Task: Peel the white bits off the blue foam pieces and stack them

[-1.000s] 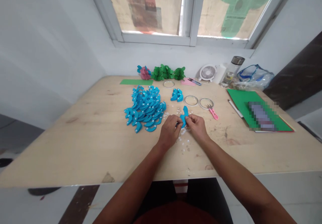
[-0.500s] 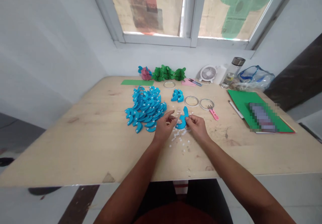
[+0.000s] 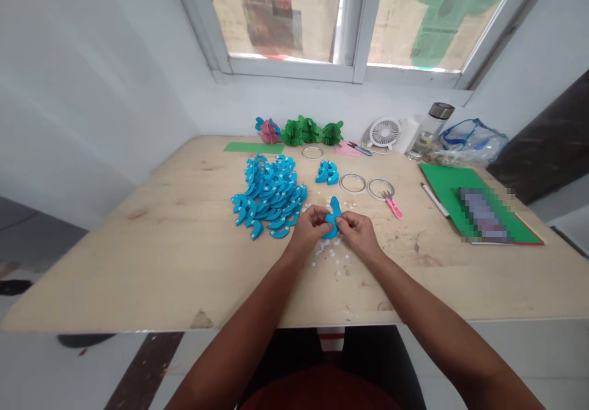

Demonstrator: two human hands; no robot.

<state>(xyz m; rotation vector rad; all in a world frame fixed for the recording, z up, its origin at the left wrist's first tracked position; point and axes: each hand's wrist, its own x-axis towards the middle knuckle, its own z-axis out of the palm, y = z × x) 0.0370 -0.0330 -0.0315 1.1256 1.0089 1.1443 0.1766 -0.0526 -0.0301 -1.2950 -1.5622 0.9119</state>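
Between my two hands is a curved blue paper piece (image 3: pixel 335 205), its upper end pointing away from me. My left hand (image 3: pixel 309 228) pinches its left side, and my right hand (image 3: pixel 358 231) grips its right edge with thumb and fingers. Parts of the piece are hidden behind the fingers. Small white paper bits (image 3: pixel 327 251) lie scattered on the table under and in front of the hands. To the left is a large heap of curved blue paper pieces (image 3: pixel 271 195) with small white patches. A smaller blue cluster (image 3: pixel 327 172) sits beyond the hands.
Metal rings (image 3: pixel 353 183) and pink-handled snips (image 3: pixel 392 206) lie right of centre on the wooden table (image 3: pixel 151 244). Green paper ornaments (image 3: pixel 306 131), a small fan (image 3: pixel 384 132) and a bottle (image 3: pixel 430 132) line the back. A green folder (image 3: pixel 446 183) and pen (image 3: pixel 435 200) lie right.
My left hand has moved right and closed on the blue paper piece, where its fingers were apart before. My right hand keeps its hold. The view has shifted slightly.
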